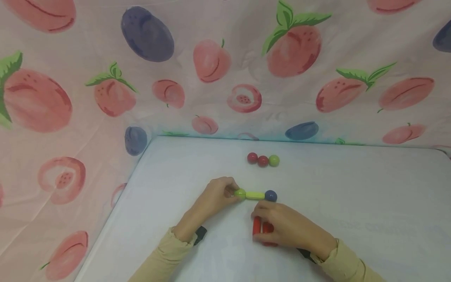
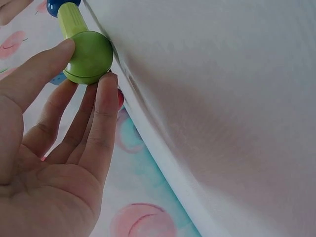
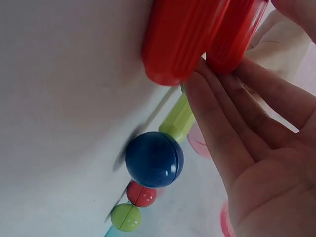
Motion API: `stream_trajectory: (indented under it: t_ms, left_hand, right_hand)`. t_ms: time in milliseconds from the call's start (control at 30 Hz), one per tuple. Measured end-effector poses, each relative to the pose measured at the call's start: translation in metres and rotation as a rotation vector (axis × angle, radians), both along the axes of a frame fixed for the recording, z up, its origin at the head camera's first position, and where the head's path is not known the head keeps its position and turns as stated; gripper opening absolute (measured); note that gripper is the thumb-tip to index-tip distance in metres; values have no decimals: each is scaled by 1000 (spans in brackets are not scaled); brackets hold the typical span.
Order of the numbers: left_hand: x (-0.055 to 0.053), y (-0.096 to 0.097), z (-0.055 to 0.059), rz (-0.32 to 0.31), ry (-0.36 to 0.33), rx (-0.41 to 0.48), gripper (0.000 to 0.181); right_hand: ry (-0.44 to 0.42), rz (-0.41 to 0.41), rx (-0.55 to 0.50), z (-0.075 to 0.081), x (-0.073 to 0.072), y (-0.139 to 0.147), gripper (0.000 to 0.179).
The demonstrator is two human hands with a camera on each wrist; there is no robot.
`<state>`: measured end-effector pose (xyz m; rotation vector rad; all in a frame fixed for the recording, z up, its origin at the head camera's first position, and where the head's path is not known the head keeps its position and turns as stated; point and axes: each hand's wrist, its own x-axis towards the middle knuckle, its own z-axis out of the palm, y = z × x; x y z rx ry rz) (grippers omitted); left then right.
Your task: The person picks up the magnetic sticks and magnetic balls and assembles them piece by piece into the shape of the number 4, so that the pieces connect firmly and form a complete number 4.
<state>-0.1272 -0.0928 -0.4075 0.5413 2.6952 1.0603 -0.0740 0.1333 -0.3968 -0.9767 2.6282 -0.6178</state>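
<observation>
My left hand (image 1: pixel 218 194) pinches a green ball (image 1: pixel 240 194) between thumb and fingertips. Joined in line to that ball are a yellow-green rod (image 1: pixel 255 195) and, at its right end, a dark blue ball (image 3: pixel 154 159). Nearer the front, my right hand (image 1: pixel 285 223) reaches over two upright-lying red rods, side by side. Thumb and fingers grip the left red rod (image 1: pixel 257 226) at its two ends. The other red rod (image 1: pixel 267 227) lies under the palm, partly hidden by the hand.
Behind the hands, a red ball (image 1: pixel 252 158), a second red ball (image 1: pixel 262 161) and a green ball (image 1: pixel 274 160) sit in a touching row on the white table (image 1: pixel 352 188). A fruit-print cloth (image 1: pixel 246 58) hangs along the table's back and left edges.
</observation>
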Motion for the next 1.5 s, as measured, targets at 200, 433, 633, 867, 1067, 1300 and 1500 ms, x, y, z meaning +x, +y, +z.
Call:
stream_trajectory:
  t_ms: [200,433,633,867,1067,1300,1500]
  left_hand:
    - [1,0,1,0,-2,-7,19]
    - [1,0,0,-5,1,-8,20]
    - [0,0,0,-10,-3,-8,20]
    - [0,1,0,-15,-4,5,20]
    - [0,0,-1,-26,7,4,20]
    - [0,0,-2,-24,-12,-7,21]
    - [0,1,-2,-34,-17,10,18]
  right_hand:
    - [5,-21,-6,2,-4,1,41]
    - [87,-17,-28,4,-8,4,39]
    - [76,-60,-20,7,-12,3,42]
    - [58,-85,-48,10,-17,2,44]
    - [64,-83,-78,12,-21,4,43]
    - [84,-84,-91,15,-28,3,41]
    - [93,-103,-113,16,-34,1,40]
